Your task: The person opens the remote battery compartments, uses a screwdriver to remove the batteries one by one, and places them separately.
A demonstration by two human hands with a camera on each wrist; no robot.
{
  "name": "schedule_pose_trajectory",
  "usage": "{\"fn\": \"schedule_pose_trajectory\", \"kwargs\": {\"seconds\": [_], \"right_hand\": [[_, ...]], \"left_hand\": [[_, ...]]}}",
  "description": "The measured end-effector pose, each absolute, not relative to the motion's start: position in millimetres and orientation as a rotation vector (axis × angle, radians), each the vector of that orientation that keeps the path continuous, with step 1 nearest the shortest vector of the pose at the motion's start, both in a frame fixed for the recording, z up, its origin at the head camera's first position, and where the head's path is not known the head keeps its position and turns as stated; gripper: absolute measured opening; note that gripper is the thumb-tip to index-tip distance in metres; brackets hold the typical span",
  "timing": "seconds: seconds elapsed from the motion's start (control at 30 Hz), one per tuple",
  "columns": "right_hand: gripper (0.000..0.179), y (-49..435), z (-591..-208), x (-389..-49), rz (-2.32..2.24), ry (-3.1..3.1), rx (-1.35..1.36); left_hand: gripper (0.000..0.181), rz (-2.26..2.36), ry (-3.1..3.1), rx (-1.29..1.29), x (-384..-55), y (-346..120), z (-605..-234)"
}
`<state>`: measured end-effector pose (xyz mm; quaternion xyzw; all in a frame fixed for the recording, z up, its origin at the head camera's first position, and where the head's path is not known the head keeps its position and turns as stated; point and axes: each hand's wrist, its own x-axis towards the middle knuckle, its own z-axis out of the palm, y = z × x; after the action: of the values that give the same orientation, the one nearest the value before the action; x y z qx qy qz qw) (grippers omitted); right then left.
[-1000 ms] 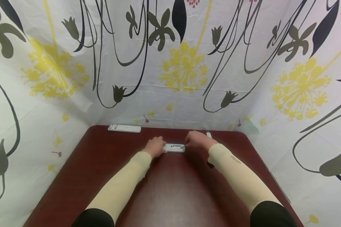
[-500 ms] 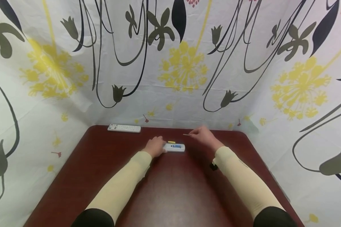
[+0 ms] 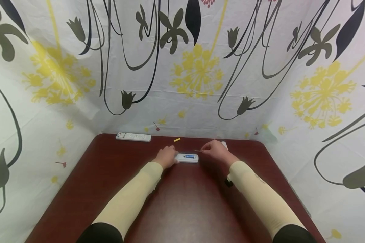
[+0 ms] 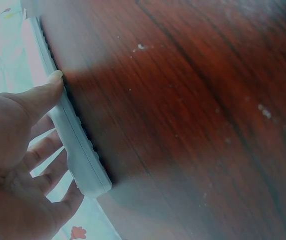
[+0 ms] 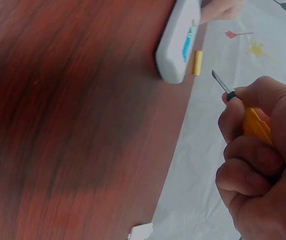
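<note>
A white remote control [image 3: 182,161] lies buttons down near the far side of the table. My left hand [image 3: 165,157] grips its left part. In the left wrist view the thumb presses one long side of the remote [image 4: 78,150] and the fingers lie along the other. A blue battery [image 3: 190,156] sits in its uncovered compartment. To the right, my right hand [image 3: 215,150] holds a small screwdriver [image 5: 256,126] with a yellow-orange handle, its metal tip pointing toward the remote and apart from it. A yellow battery [image 3: 177,139] lies loose on the table behind the remote.
A second white remote [image 3: 133,136] lies at the back left of the dark red table [image 3: 182,209]. At the back right is a small white piece [image 3: 224,144], partly behind my right hand. Patterned cloth [image 3: 197,114] hangs around the table's back and sides.
The yellow battery has come out of the remote's compartment and moved back and left onto the table. My right hand drew back with the screwdriver, then came slightly nearer. My left hand stays put.
</note>
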<state>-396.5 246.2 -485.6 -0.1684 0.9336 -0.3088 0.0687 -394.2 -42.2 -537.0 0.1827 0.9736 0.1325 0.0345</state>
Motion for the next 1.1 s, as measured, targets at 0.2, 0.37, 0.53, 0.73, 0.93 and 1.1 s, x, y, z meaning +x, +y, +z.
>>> {"fn": "schedule_pose_trajectory", "kwargs": {"seconds": [0.2, 0.37, 0.53, 0.73, 0.93, 1.1], "right_hand": [[0.015, 248, -494, -396, -0.822, 2.814, -0.542], [0.015, 247, -495, -395, -0.793, 2.804, -0.558], [0.014, 245, -491, -396, -0.779, 2.777, -0.564], [0.014, 242, -484, -399, -0.682, 2.784, -0.624], [0.015, 233, -475, -402, -0.542, 2.806, -0.714], [0.013, 224, -468, -404, -0.445, 2.809, -0.714]], "left_hand": [[0.05, 0.391, 3.004, 0.581, -393, -42, -536], [0.05, 0.389, 3.004, 0.579, -392, -42, -536], [0.049, 0.409, 2.997, 0.572, -391, -42, -534], [0.049, 0.398, 2.992, 0.57, -392, -41, -533], [0.049, 0.401, 2.991, 0.559, -393, -41, -533], [0.049, 0.389, 2.99, 0.563, -394, -41, -535]]}}
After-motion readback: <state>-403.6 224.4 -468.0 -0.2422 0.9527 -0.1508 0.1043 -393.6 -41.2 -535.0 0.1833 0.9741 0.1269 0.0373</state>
